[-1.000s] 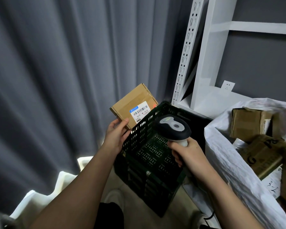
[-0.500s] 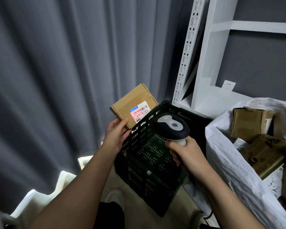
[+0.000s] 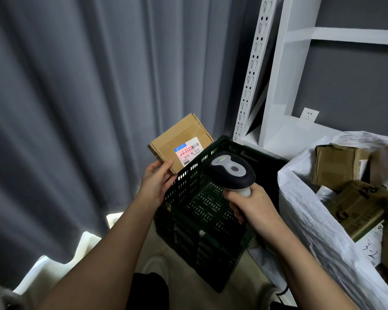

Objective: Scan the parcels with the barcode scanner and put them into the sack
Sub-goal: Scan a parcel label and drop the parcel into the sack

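Dark green slotted crate (image 3: 202,211) on floor, grey curtain (image 3: 76,97) behind, white shelf rack (image 3: 276,86), wall socket (image 3: 309,113).

Two bare forearms, no sleeves; dark trousers (image 3: 148,291), pale shoe (image 3: 156,264).

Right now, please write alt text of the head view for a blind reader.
A person's left hand holds a flat cardboard parcel while the right hand aims a barcode scanner at its label, which glows red. Below is a dark crate; a white sack of parcels sits right.

Left hand (image 3: 155,183) holds parcel (image 3: 180,142); right hand (image 3: 252,205) grips scanner (image 3: 230,171)
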A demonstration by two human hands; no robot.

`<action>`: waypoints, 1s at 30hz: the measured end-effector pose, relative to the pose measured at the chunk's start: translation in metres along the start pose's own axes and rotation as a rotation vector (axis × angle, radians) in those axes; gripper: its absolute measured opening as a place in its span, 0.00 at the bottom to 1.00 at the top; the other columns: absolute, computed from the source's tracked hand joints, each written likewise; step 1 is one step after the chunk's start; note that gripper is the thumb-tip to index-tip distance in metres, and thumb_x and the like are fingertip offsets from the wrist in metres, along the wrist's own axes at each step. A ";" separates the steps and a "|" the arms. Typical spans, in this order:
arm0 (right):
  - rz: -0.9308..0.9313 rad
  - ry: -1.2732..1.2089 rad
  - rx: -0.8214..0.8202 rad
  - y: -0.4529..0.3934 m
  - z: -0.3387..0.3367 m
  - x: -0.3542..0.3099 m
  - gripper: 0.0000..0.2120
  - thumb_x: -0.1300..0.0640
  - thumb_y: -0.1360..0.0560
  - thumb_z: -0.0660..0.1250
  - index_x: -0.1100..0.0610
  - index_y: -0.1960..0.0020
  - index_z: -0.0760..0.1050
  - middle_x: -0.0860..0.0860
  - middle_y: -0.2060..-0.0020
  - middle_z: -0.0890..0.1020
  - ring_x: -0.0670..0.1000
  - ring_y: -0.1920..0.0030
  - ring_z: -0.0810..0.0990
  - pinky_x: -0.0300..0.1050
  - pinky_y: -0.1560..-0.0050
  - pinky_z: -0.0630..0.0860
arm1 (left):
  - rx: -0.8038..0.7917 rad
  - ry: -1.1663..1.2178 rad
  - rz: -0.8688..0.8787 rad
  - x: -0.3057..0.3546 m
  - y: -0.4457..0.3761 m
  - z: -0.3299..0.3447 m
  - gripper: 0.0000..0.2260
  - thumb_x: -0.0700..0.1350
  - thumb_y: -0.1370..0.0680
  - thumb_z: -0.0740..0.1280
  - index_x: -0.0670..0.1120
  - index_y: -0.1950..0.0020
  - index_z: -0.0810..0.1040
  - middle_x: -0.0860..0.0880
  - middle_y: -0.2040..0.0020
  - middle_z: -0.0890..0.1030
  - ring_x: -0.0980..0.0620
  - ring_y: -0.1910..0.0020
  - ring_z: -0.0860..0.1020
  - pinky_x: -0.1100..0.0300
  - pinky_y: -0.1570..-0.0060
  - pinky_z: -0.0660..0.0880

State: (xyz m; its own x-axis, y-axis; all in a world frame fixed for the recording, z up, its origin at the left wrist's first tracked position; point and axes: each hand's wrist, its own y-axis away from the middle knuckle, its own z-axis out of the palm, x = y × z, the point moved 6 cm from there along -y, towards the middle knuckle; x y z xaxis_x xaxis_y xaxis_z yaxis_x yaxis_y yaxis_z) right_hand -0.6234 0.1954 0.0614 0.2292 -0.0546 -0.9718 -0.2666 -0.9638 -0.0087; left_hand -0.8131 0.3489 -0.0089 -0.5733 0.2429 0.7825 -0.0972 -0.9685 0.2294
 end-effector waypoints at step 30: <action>0.016 -0.248 0.406 0.078 -0.146 -0.042 0.07 0.62 0.24 0.68 0.59 0.57 0.70 0.51 0.77 0.72 0.48 0.79 0.66 0.40 0.76 0.65 | -0.152 -0.360 -0.155 -0.025 0.096 0.131 0.14 0.53 0.25 0.71 0.50 0.43 0.75 0.49 0.49 0.82 0.51 0.50 0.80 0.60 0.53 0.75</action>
State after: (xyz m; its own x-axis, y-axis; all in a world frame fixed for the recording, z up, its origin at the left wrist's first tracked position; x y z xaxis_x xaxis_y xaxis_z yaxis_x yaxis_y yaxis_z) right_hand -0.5167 0.0844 0.1359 0.0044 0.0426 -0.9991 -0.6236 -0.7809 -0.0361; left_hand -0.7016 0.2575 0.0692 -0.2242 0.3642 0.9039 -0.2943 -0.9095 0.2935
